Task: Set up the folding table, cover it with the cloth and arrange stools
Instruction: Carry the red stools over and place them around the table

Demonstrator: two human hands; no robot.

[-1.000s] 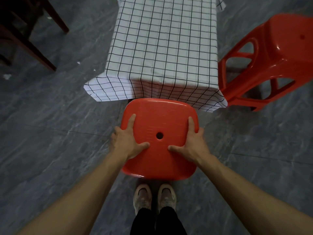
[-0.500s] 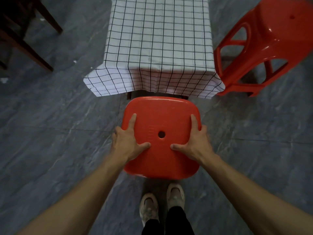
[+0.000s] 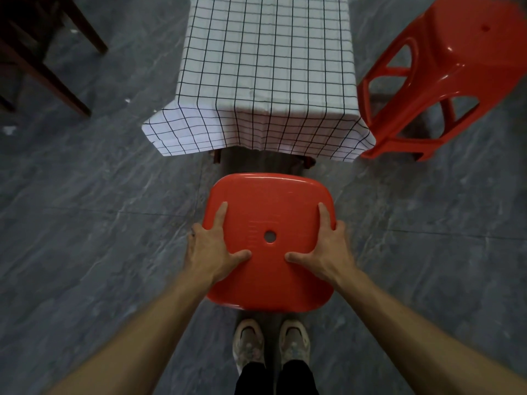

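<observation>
Floor [image 3: 85, 223]: grey stone slabs. Table [image 3: 217, 156], cloth [image 3: 268, 52] on, straight ahead of both grips. Second stool [image 3: 456, 52] ahead-right, at the table's corner. Held stool [image 3: 271, 201]: a second ago its seat overlapped the hem, now a gap shows. Probably pulled clear to set down at this end. Left grip [image 3: 212, 252] and right grip [image 3: 328, 252] each clamped over a seat edge, thumbs on top. Dark chair legs [image 3: 71, 98] far ahead-left.

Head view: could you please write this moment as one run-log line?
stage: arranging stools; left hand: grips red stool left edge; right hand: grips right edge; checked cloth: covers table; second stool: beside table
</observation>
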